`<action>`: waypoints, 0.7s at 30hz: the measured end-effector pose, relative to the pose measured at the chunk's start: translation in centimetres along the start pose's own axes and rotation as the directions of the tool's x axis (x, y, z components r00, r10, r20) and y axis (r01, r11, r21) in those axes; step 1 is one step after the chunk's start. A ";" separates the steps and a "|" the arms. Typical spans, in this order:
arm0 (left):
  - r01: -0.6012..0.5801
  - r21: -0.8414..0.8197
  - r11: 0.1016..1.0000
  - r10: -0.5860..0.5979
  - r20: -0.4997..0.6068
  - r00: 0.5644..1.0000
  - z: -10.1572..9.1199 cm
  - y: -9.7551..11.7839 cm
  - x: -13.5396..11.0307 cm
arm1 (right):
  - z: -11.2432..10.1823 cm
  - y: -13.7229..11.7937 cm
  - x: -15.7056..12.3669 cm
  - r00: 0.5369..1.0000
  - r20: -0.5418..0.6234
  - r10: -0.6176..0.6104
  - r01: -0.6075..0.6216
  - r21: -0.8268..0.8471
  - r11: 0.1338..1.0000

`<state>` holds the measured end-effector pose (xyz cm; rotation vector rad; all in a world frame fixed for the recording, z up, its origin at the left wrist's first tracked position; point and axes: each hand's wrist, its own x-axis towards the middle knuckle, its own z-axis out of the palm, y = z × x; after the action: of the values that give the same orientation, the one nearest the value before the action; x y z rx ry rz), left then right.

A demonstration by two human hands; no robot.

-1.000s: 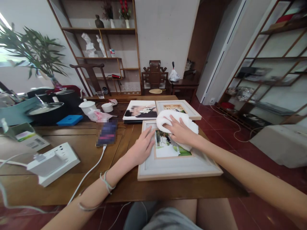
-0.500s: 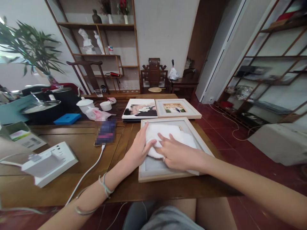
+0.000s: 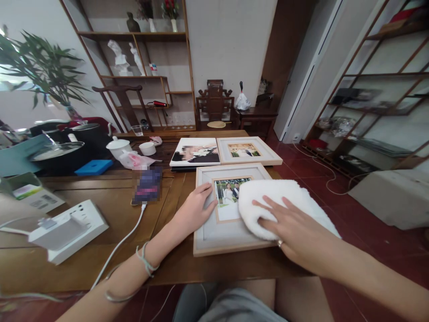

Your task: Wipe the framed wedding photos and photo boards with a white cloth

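A light wooden picture frame (image 3: 231,249) lies flat on the table near its front edge, a small photo of two people (image 3: 228,191) partly showing in its middle. My left hand (image 3: 196,208) grips the frame's left edge, its fingers bent over the rim and the thumb on the inner side. Under my right hand (image 3: 288,226) is a folded, fluffy white cloth (image 3: 284,190). The fingers press into it, with the thumb tucked in a fold. This cloth covers the right part of the frame and hangs past its right side.
Behind lie another framed photo (image 3: 268,156) and a white-edged photo panel (image 3: 194,158). To the left are a phone (image 3: 147,185) on a white cable, a power strip (image 3: 78,228), a blue box (image 3: 94,167), a white teapot (image 3: 118,146) and a dark pan (image 3: 56,156).
My right hand has moved the cloth to the right and nearer to me, uncovering the photo. My left hand has slid slightly down the frame's left edge, its fingers now bent.
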<state>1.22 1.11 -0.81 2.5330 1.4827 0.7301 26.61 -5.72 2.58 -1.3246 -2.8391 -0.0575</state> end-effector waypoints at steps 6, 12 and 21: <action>0.057 -0.034 0.998 -0.056 0.013 0.998 -0.1 0.8 -0.1 | 0.4 4.5 3.5 0.977 -0.203 0.066 -0.081 -0.062 0.995; 0.056 -0.110 0.992 -0.054 0.018 0.998 -0.1 0.6 -0.1 | -0.5 4.0 11.4 0.951 -0.267 -0.158 0.135 -0.102 0.986; 0.031 -0.143 0.989 -0.027 0.031 0.999 -0.4 0.3 0.0 | 0.3 4.1 13.4 0.950 -0.046 -0.310 0.306 -0.080 0.949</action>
<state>1.30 0.89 -0.34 2.4010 1.4005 0.7629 21.16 7.20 2.69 -0.8580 -2.9903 -0.1981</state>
